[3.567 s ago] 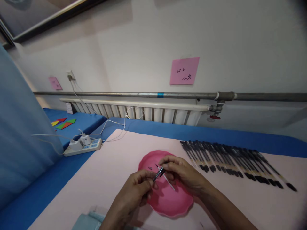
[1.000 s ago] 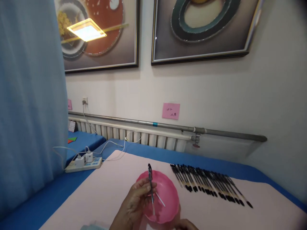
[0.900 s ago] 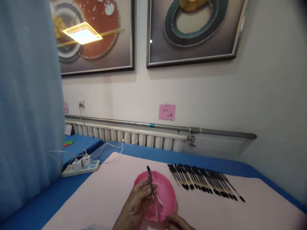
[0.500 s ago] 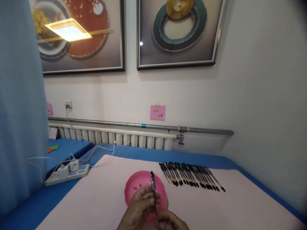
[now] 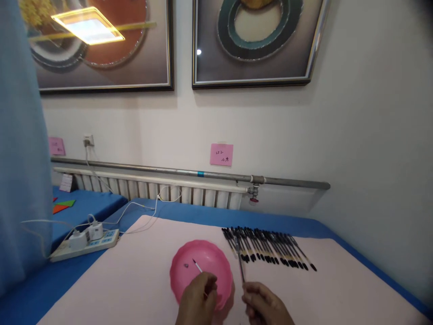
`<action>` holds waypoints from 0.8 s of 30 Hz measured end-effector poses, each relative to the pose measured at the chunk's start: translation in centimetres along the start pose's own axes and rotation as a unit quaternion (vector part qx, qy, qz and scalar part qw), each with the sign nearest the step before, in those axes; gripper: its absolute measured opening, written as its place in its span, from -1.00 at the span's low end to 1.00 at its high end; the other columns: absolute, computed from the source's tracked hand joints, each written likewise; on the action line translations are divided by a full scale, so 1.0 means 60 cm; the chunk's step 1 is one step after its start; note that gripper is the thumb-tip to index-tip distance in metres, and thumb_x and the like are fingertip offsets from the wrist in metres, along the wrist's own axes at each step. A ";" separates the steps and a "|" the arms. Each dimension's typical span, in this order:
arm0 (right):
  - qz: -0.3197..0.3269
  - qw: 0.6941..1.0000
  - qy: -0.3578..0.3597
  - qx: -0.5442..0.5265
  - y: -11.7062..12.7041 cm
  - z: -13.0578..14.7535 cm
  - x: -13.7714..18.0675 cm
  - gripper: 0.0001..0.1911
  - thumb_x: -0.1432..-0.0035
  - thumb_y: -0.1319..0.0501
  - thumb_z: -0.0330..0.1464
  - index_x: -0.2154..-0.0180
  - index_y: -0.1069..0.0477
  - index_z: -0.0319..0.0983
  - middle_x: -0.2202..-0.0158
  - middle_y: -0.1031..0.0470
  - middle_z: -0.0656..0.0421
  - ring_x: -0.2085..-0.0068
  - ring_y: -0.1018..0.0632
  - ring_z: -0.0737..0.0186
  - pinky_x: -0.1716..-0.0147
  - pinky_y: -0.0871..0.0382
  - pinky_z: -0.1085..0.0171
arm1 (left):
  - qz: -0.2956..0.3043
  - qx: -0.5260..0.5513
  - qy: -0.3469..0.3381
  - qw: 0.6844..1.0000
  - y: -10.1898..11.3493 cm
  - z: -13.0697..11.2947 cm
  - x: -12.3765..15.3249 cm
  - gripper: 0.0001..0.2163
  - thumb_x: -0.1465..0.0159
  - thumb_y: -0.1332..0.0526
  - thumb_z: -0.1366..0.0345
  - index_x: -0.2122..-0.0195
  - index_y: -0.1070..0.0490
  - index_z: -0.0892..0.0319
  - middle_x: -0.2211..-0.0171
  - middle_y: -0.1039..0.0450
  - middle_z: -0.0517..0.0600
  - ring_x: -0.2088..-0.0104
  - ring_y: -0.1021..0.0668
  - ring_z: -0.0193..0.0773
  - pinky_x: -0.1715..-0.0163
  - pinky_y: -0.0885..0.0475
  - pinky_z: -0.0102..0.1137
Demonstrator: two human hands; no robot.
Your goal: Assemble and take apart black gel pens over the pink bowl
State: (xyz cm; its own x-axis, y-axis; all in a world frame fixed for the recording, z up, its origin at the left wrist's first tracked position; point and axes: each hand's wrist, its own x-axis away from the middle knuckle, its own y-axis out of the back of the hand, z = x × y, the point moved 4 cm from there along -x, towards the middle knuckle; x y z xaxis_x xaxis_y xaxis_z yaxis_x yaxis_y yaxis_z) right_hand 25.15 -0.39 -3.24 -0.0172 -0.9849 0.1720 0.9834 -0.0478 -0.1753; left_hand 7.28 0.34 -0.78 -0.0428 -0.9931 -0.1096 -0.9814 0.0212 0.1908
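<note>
My left hand (image 5: 199,295) reaches over the pink bowl (image 5: 176,289), fingers curled in a pinch around the lower part of a thin white pen refill (image 5: 198,265) with a dark tip. Part of the refill is hidden behind the fingers. A small shiny pen tip piece (image 5: 186,266) lies loose on the bowl's floor. To the right of the bowl, my right hand (image 5: 262,301) is closed on the lower end of a slim dark pen (image 5: 241,266). Its upper end points away from me and overlaps the left of the row of black pens (image 5: 267,246).
Pink paper (image 5: 128,271) covers the blue table (image 5: 203,215). A white power strip (image 5: 84,246) with chargers and cables lies at the left, near a blue curtain (image 5: 23,135). Behind the table are a radiator (image 5: 189,195) and a pipe (image 5: 291,183).
My right hand has moved right, away from the bowl, with the pen. My left hand has let go of the pen and lowered into the bowl, onto the refill. The view has shifted slightly.
</note>
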 end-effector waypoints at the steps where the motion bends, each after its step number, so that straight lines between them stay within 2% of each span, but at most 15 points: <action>1: -0.029 0.999 0.010 0.013 0.013 0.003 -0.009 -0.71 0.13 -0.22 -0.22 0.35 -0.36 -0.26 0.68 -0.26 0.33 0.68 -0.22 0.43 0.68 -0.03 0.41 | -0.001 -0.052 -0.018 0.999 -0.001 -0.001 0.002 -0.83 -0.06 -0.13 0.39 0.31 -0.43 0.17 0.32 -0.49 0.09 0.28 -0.47 -0.14 0.22 -0.30 -0.31; 5: -0.086 0.986 0.069 0.121 0.033 0.019 -0.040 -0.76 0.09 -0.17 -0.23 0.36 -0.34 -0.24 0.67 -0.25 0.33 0.68 -0.26 0.39 0.69 -0.08 0.38 | 0.025 -0.199 -0.062 0.978 -0.006 0.004 0.001 -0.77 0.01 -0.11 0.45 0.34 -0.48 0.19 0.33 -0.47 0.16 0.23 -0.43 0.00 0.18 -0.22 -0.23; 8: -0.081 0.951 0.119 0.274 0.016 0.031 -0.060 -0.79 0.00 -0.06 -0.26 0.30 -0.31 -0.21 0.64 -0.30 0.30 0.61 -0.36 0.31 0.62 -0.20 0.35 | 0.051 -0.251 -0.032 0.966 -0.011 0.029 -0.006 -0.80 0.05 -0.13 0.47 0.41 -0.49 0.21 0.32 -0.48 0.22 0.22 -0.42 0.12 0.19 -0.18 -0.17; 11: -0.066 0.909 0.147 0.385 -0.004 0.038 -0.085 -0.80 -0.04 0.02 -0.30 0.31 -0.31 -0.19 0.63 -0.35 0.28 0.55 -0.42 0.25 0.53 -0.28 0.32 | 0.061 -0.235 0.007 0.970 -0.012 0.054 -0.010 -0.87 0.05 -0.16 0.44 0.48 -0.47 0.18 0.35 -0.48 0.19 0.25 -0.43 0.07 0.22 -0.17 -0.20; 17: -0.045 0.867 0.171 0.466 -0.026 0.045 -0.135 -0.84 -0.05 0.06 -0.42 0.43 -0.27 -0.17 0.43 -0.47 0.16 0.34 -0.48 0.16 0.36 -0.25 0.27 | 0.075 -0.204 0.023 0.976 -0.017 0.074 -0.008 -0.91 0.01 -0.16 0.40 0.51 -0.46 0.16 0.44 -0.45 0.14 0.31 -0.42 0.01 0.26 -0.17 -0.24; 20: -0.033 0.845 0.175 0.504 -0.035 0.045 -0.147 -0.86 -0.05 0.05 -0.45 0.47 -0.21 -0.17 0.44 -0.42 0.15 0.33 -0.44 0.16 0.37 -0.19 0.29 | 0.078 -0.209 0.024 0.974 -0.018 0.082 -0.009 -0.89 0.02 -0.15 0.43 0.50 -0.47 0.18 0.43 -0.45 0.17 0.30 -0.43 0.03 0.26 -0.16 -0.21; 24: -0.020 0.821 0.176 0.542 -0.041 0.045 -0.153 -0.86 -0.04 0.04 -0.50 0.47 -0.16 -0.17 0.47 -0.37 0.19 0.42 -0.39 0.23 0.46 -0.11 0.34 | 0.103 -0.198 0.030 0.974 -0.015 0.091 -0.008 -0.87 0.04 -0.16 0.45 0.48 -0.47 0.16 0.41 -0.45 0.15 0.29 -0.42 0.01 0.25 -0.16 -0.22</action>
State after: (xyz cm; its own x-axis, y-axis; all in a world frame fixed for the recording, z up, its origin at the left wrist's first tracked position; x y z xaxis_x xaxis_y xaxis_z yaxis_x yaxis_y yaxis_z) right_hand 23.37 9.21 -1.80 0.0838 -0.9823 -0.1673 0.5604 -0.0924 0.8231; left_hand 7.18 1.46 -6.23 -0.2083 -0.9777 0.0255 -0.8038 0.1860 0.5651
